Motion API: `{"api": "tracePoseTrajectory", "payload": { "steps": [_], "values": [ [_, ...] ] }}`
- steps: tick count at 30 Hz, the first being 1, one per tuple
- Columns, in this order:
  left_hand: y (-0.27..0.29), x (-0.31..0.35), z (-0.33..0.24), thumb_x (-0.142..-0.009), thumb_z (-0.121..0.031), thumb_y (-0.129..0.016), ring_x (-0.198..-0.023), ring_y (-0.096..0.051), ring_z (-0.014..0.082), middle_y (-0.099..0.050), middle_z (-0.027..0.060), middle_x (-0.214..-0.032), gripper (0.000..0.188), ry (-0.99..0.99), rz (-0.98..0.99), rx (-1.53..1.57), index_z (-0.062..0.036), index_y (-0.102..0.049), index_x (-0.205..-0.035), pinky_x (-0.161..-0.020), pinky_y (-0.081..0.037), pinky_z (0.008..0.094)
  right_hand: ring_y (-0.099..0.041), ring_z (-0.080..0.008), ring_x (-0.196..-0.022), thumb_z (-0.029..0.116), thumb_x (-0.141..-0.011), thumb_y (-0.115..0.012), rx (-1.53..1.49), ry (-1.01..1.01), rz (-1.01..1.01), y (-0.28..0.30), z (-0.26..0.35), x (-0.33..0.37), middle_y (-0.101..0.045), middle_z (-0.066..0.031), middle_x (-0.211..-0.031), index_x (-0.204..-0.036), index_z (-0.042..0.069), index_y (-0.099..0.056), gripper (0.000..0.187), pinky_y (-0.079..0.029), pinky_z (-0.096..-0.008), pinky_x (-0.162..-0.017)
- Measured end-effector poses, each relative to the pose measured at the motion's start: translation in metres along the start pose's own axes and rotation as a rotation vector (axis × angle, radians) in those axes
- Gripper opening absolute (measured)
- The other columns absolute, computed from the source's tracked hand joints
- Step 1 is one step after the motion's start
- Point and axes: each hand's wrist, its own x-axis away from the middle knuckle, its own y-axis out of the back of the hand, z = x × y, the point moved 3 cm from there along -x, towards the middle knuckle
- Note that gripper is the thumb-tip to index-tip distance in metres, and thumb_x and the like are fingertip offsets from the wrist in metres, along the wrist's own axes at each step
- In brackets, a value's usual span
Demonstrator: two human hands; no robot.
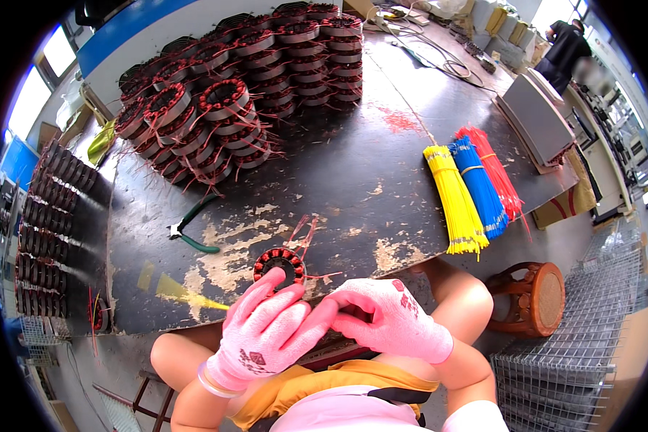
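A wound motor stator [279, 268], a dark ring with red-brown coils and loose red wires, lies at the table's near edge. My left hand [270, 327], in a pink glove, reaches over its near side. Its fingers are stretched out and apart, the tips at the ring's opening. Beside it my right hand [392, 317], also gloved in pink, has thumb and fingers pinched together against the tip of a left-hand digit. Whatever lies in that pinch is hidden. Green-handled cutters [194, 223] rest to the left of the stator.
Tall stacks of stators [248, 72] fill the back left; more stand in rows [47, 237] at far left. Yellow [453, 201], blue [479, 189] and red [493, 169] wire bundles lie at right. A wooden stool [536, 299] and wire mesh [576, 353] stand beyond the table edge.
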Motion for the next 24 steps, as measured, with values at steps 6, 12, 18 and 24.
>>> {"api": "tracePoseTrajectory", "payload": {
  "steps": [6, 12, 18, 24],
  "values": [
    [-0.012, 0.013, 0.013, -0.075, -0.022, -0.079, -0.083, -0.066, 0.0166, -0.055, -0.002, -0.084, 0.02, 0.136, 0.189, 0.085, -0.0203, -0.07, -0.092, -0.064, -0.055, 0.0299, -0.068, -0.0269, -0.078, 0.023, -0.092, -0.07, 0.49, 0.262, -0.02, -0.012, -0.019, -0.003, -0.062, -0.0066, -0.083, -0.094, 0.011, -0.064, 0.014, -0.054, -0.0389, -0.066],
    [-0.023, 0.017, 0.015, -0.076, -0.018, -0.081, -0.068, -0.067, 0.0195, -0.059, -0.0002, -0.082, 0.021, 0.307, 0.402, 0.275, -0.0169, -0.068, -0.092, -0.056, -0.052, 0.0348, -0.067, -0.0217, -0.075, 0.026, -0.09, -0.07, 0.72, 0.337, 0.027, -0.02, -0.037, 0.001, -0.059, -0.0029, -0.082, -0.091, 0.014, -0.059, 0.016, -0.052, -0.037, -0.064],
    [-0.038, 0.026, 0.04, -0.085, -0.001, -0.074, -0.069, -0.068, 0.0281, -0.064, 0.0079, -0.088, 0.021, 0.564, 0.146, 0.276, -0.0103, -0.068, -0.103, -0.061, -0.053, 0.0381, -0.066, -0.0234, -0.091, 0.035, -0.086, -0.075, 0.833, 0.268, -0.336, -0.006, -0.065, -0.024, -0.065, -0.0013, -0.089, -0.103, 0.015, -0.064, 0.028, -0.052, -0.0394, -0.077],
    [-0.084, 0.047, 0.053, -0.09, -0.006, -0.068, -0.083, -0.069, 0.0325, -0.063, 0.0082, -0.101, 0.02, 0.634, 0.219, 0.289, -0.0105, -0.065, -0.109, -0.068, -0.054, 0.0417, -0.063, -0.0195, -0.071, 0.025, -0.086, -0.075, 0.915, 0.195, -0.203, -0.048, -0.092, -0.015, -0.059, 0.0008, -0.072, -0.093, 0.02, -0.066, 0.013, -0.049, -0.0356, -0.064]
  ]
}}
